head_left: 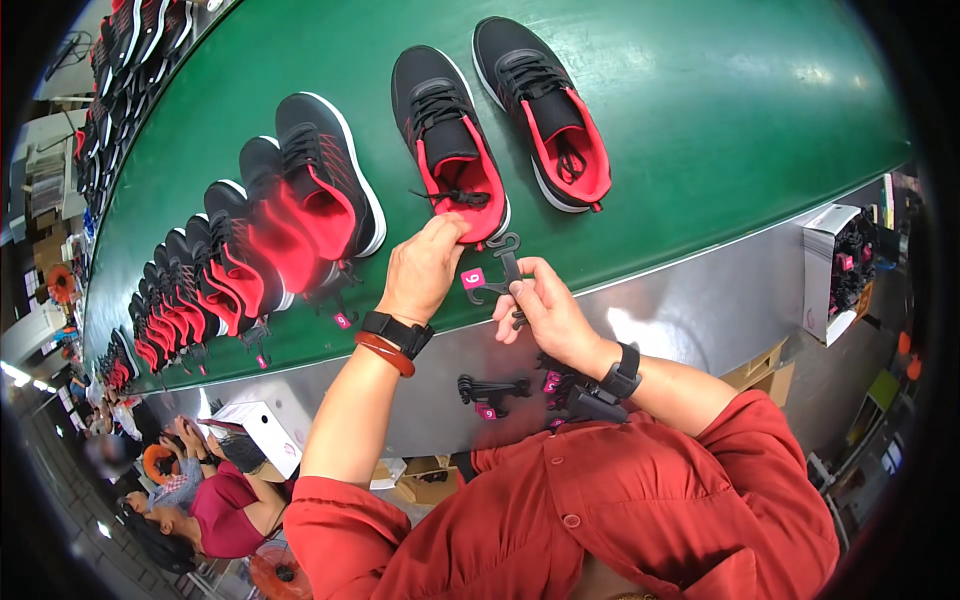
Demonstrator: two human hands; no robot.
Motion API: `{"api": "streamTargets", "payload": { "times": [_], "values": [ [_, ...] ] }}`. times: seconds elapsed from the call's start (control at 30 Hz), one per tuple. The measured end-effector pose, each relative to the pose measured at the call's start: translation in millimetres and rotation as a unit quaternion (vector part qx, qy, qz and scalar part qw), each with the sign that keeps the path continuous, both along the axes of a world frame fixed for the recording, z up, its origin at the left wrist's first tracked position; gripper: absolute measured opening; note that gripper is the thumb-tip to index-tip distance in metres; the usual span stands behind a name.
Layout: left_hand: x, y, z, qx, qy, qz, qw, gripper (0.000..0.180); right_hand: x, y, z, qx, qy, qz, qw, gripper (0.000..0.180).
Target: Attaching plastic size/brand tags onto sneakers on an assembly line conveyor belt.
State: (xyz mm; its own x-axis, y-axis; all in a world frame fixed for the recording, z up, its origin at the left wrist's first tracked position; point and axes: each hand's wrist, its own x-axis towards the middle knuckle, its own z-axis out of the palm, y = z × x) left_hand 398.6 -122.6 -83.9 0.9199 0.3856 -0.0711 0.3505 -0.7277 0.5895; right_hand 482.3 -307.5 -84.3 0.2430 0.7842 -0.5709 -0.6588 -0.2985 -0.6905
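Observation:
A pair of black sneakers with red-pink lining lies on the green conveyor belt (700,110): the left sneaker (447,140) and the right sneaker (543,110). My left hand (425,268) pinches the heel of the left sneaker at its red collar. My right hand (540,305) holds a black plastic shoe hanger (503,272) with a small pink size tag, right below that heel. Both wrists wear black watches; the left also has a red bangle.
Several more black-and-red sneakers (300,200) line the belt to the left. More black hangers (495,390) hang on the steel belt edge. An open white shoe box (835,270) sits right, another box (262,430) lower left. People sit at lower left (200,500).

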Motion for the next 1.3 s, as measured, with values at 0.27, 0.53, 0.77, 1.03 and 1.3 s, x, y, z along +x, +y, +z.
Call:
{"api": "streamTargets", "payload": {
  "times": [0.27, 0.53, 0.77, 1.03, 1.3],
  "values": [
    [2.6, 7.1, -4.8, 0.059, -0.002, -0.099, 0.993, 0.028, 11.0, 9.2, 10.2, -0.050, -0.026, 0.162, 0.985, 0.023],
    [-4.6, -19.0, 10.5, 0.105, 0.027, -0.191, 0.976, 0.058, 64.0, 20.8, 6.8, 0.002, 0.002, 0.337, 0.941, 0.026],
    [-2.7, -27.7, 25.3, 0.086, 0.178, -0.120, 0.973, 0.054, 157.8, 12.2, 42.6, 0.087, -0.651, 0.293, 0.695, 0.039],
    [7.0, -34.1, 28.7, -0.119, 0.194, 0.017, 0.974, 0.054, 162.1, 20.2, 9.8, 0.133, -0.737, 0.350, 0.563, 0.032],
    [2.9, -35.2, 18.7, -0.132, 0.171, 0.069, 0.974, 0.042, 130.5, 36.6, 29.8, 0.140, -0.778, 0.345, 0.506, 0.028]
  ]
}}
